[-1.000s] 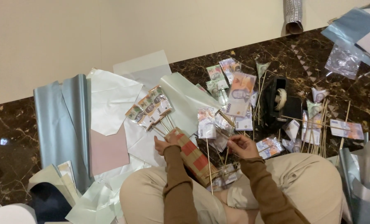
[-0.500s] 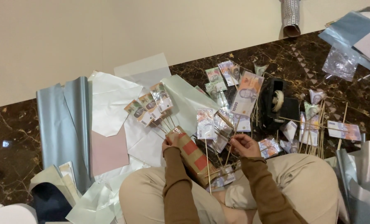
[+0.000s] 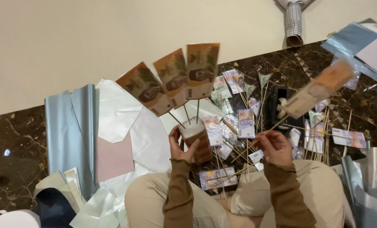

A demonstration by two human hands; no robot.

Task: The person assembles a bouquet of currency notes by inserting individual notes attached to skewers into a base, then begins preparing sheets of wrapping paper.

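A dark marble floor (image 3: 15,143) filled the lower part of the view, meeting a pale wall (image 3: 70,42) above it. Sheets of wrapping paper (image 3: 112,114), silver-blue, white and pink, lay spread to the person's left. More banknotes on sticks (image 3: 239,122) lay scattered across the floor between the hands and beyond them. The person sat with tan trousers (image 3: 315,185) and brown sleeves showing.

The left hand (image 3: 181,145) was wrapped around a small block (image 3: 197,141), red-brown with a pale top, held upright above the lap. Three orange banknotes (image 3: 171,78) stood fanned out on thin sticks pushed into the top of that block.

The right hand (image 3: 275,145) pinched the lower end of another thin stick (image 3: 260,137) between its fingertips. That stick slanted up to the right and carried one more orange banknote (image 3: 317,88), blurred, well apart from the block.
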